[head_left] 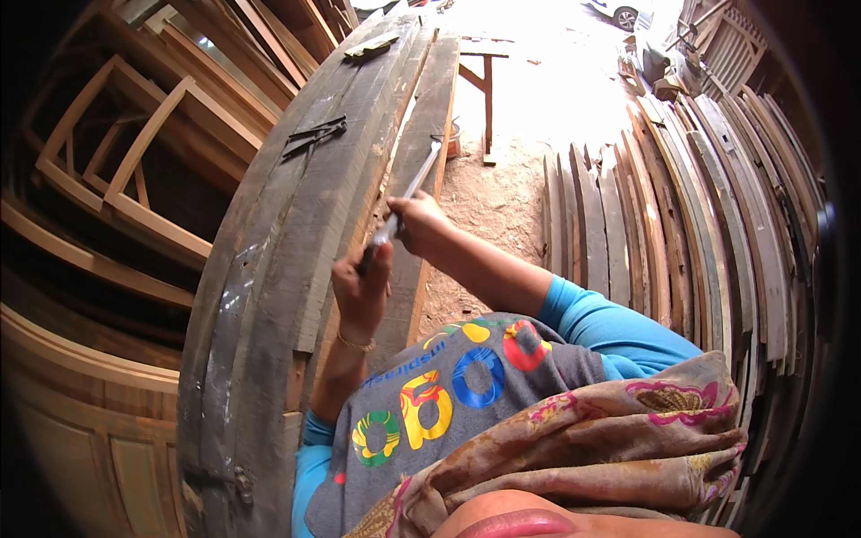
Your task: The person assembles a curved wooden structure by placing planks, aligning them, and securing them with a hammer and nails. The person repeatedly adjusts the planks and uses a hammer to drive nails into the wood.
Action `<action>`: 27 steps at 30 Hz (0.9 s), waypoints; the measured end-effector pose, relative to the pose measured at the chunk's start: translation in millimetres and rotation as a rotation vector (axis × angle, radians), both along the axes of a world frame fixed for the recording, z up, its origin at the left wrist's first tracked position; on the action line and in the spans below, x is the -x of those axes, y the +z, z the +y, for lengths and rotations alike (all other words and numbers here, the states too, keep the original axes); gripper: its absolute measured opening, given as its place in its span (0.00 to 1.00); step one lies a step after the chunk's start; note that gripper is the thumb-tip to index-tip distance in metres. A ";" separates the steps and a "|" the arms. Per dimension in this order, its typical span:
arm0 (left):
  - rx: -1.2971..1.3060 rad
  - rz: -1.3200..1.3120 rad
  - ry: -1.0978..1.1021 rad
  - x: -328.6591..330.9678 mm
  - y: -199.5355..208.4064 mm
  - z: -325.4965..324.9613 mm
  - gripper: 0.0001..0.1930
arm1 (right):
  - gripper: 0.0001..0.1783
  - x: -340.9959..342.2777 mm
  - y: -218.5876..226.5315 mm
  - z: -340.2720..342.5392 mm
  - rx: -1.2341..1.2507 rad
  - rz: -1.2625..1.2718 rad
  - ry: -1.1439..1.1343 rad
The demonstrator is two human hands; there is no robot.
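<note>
Both my hands are closed on a long, thin silvery metal bar [421,177], held at a slant over the wooden planks. My right hand [420,224] grips it around the middle. Closer to me, my left hand [361,285] is wrapped around its lower end, and the fingers partly hide that end. The bar's far tip lies over the right-hand plank [433,103]; whether it touches the wood I cannot tell. Dark pincers [314,136] with spread handles rest on the planks, left of and beyond my hands. A crumpled greyish cloth or glove [370,48] lies farther off.
Wooden frames [134,170] and panels are stacked on the left. Many upright boards [664,215] lean in a row on the right. Between lies bare ground [489,202], with a wooden trestle [488,99] and a reddish container [453,141] beside the planks.
</note>
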State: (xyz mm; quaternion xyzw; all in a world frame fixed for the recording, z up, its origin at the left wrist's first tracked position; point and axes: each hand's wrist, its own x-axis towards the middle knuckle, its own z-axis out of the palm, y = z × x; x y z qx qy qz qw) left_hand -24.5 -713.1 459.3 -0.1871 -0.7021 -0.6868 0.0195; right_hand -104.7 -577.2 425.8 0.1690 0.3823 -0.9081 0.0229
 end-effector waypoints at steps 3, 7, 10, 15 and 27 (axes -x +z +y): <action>-0.009 0.000 -0.018 22.4 28.6 12.3 0.21 | 0.13 5.1 30.2 6.7 0.049 0.032 -0.071; -0.127 -0.065 0.053 44.3 27.3 28.3 0.22 | 0.21 36.6 22.3 12.1 0.111 0.057 -0.084; -0.017 0.045 0.207 42.8 -4.3 11.2 0.24 | 0.28 39.8 -4.3 1.1 0.096 0.069 -0.044; -0.127 0.039 0.375 15.8 -114.5 -26.4 0.28 | 0.57 9.3 -63.9 -28.7 -0.017 0.056 0.120; 0.529 0.425 0.065 20.8 -89.9 25.0 0.26 | 0.05 8.1 -177.6 14.1 0.453 -0.578 -0.029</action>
